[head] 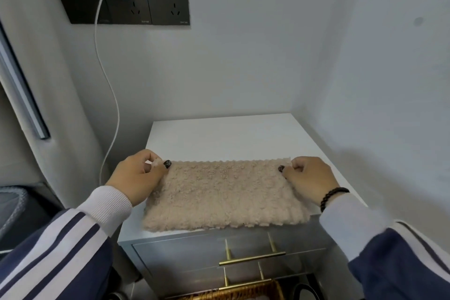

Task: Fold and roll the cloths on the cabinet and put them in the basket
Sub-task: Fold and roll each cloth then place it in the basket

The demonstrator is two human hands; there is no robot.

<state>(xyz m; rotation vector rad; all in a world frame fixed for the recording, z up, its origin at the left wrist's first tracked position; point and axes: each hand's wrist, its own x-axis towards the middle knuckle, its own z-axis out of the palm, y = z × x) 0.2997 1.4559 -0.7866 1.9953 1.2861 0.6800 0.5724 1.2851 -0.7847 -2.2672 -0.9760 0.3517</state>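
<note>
Two walls hem the cabinet (219, 134) at twelve and three o'clock; bare worktop lies beyond the cloth (224, 195). It sits at the front edge. My left hand (138, 175) and right hand (309, 178) pinch its far corners, fingers (167, 164) clamped on fabric.

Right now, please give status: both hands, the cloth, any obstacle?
Left hand and right hand each pinch a far corner of the beige cloth. Cloth flat on cabinet. Nothing in the way; basket below.
</note>
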